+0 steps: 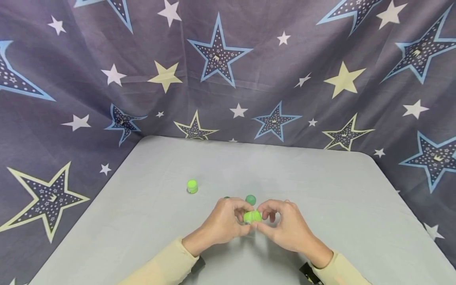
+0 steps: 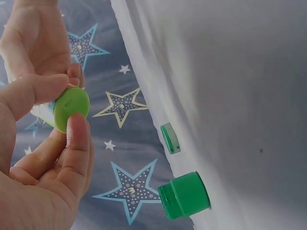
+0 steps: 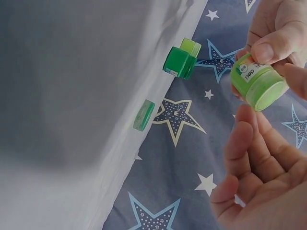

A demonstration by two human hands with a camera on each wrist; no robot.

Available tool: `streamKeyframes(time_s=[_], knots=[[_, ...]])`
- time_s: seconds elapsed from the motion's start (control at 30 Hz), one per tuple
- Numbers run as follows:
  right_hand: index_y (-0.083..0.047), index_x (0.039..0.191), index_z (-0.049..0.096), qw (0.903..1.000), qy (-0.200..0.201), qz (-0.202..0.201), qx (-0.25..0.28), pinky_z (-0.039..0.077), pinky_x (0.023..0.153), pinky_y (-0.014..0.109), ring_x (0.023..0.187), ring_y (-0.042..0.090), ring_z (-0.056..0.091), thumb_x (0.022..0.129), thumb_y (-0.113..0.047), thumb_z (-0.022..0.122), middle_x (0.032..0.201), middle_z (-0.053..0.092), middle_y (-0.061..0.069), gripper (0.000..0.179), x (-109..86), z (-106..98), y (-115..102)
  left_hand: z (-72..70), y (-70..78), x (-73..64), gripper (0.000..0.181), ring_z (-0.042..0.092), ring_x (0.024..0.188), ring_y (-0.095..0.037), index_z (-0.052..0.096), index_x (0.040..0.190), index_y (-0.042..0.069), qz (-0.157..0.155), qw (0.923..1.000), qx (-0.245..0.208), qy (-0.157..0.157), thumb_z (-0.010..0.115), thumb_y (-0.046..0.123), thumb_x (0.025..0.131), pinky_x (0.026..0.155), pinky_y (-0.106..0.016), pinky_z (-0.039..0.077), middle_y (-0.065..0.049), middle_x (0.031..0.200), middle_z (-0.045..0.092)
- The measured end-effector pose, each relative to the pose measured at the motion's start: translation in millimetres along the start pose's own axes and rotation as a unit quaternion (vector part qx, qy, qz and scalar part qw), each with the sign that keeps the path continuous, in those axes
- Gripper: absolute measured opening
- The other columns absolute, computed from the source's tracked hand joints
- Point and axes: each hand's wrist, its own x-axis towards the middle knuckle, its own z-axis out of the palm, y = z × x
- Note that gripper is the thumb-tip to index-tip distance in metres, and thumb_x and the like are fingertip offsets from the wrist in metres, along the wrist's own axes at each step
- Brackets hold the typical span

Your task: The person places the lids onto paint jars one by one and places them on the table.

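A small light-green jar (image 1: pixel 251 217) with a "deli" label is held between both hands above the table. My left hand (image 1: pixel 228 219) pinches its body between thumb and fingers. At the lid end is my right hand (image 1: pixel 285 225), thumb and fingertips at either side of the rim. In the left wrist view the jar's round green end (image 2: pixel 72 108) faces the camera. A darker green jar (image 2: pixel 184 196) stands on the table beyond, its narrower neck showing. Beside it lies a short green lid (image 1: pixel 251 199). From the head, my left hand hides most of that darker jar.
Farther back and to the left, another light-green jar (image 1: pixel 192 186) stands upright. The table (image 1: pixel 320 190) has a pale grey cover. Behind and along both sides hangs a dark curtain (image 1: pixel 256 95) printed with stars.
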Motion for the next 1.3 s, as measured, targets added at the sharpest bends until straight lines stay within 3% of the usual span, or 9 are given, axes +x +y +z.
streamKeyframes(time_s=[0.3, 0.6, 0.93, 1.13, 1.3], knots=[[-0.017, 0.097, 0.075, 0.9997, 0.026, -0.004, 0.002, 0.049, 0.056, 0.03, 0.067, 0.007, 0.059, 0.08, -0.027, 0.087, 0.078, 0.063, -0.018, 0.023, 2.4, -2, -1, -2.1, 2.8, -0.8, 0.031, 0.065, 0.077, -0.011, 0.075, 0.103, 0.007, 0.005, 0.9996, 0.012, 0.026, 0.085, 0.0, 0.074, 0.071, -0.025, 0.059, 0.007, 0.09, 0.067], [-0.016, 0.097, 0.076, 0.9993, 0.036, -0.004, 0.003, 0.048, 0.055, 0.027, 0.066, 0.008, 0.06, 0.084, -0.026, 0.083, 0.075, 0.062, -0.018, 0.018, 5.0, -4, 0, -8.5, 3.1, -0.2, 0.032, 0.061, 0.079, -0.015, 0.077, 0.103, 0.012, -0.003, 0.9971, 0.053, 0.053, 0.089, 0.008, 0.074, 0.067, -0.024, 0.055, 0.01, 0.088, 0.062], [-0.018, 0.097, 0.076, 0.9991, 0.037, 0.022, -0.005, 0.045, 0.056, 0.023, 0.068, 0.003, 0.057, 0.09, -0.032, 0.079, 0.075, 0.061, -0.017, 0.016, 4.8, -9, 1, -23.7, 4.1, 4.7, 0.032, 0.061, 0.08, -0.021, 0.075, 0.101, 0.018, -0.012, 0.9937, 0.074, 0.083, 0.089, 0.011, 0.073, 0.065, -0.026, 0.051, 0.01, 0.085, 0.061], [-0.018, 0.096, 0.076, 0.9989, 0.037, 0.025, -0.014, 0.045, 0.056, 0.023, 0.067, 0.005, 0.058, 0.089, -0.032, 0.079, 0.073, 0.06, -0.018, 0.016, 3.1, -10, 4, -33.9, 0.6, 7.1, 0.031, 0.061, 0.078, -0.016, 0.074, 0.098, 0.02, 0.004, 0.9917, 0.091, 0.091, 0.088, 0.009, 0.072, 0.067, -0.027, 0.053, 0.013, 0.087, 0.063], [-0.019, 0.096, 0.075, 0.9987, 0.033, 0.033, -0.022, 0.046, 0.057, 0.023, 0.067, 0.005, 0.058, 0.088, -0.031, 0.08, 0.073, 0.06, -0.018, 0.016, 1.1, -11, 8, -45.7, -2.7, 10.6, 0.03, 0.063, 0.079, -0.023, 0.073, 0.096, 0.019, 0.015, 0.9879, 0.113, 0.105, 0.086, 0.007, 0.072, 0.068, -0.028, 0.052, 0.011, 0.087, 0.066]])
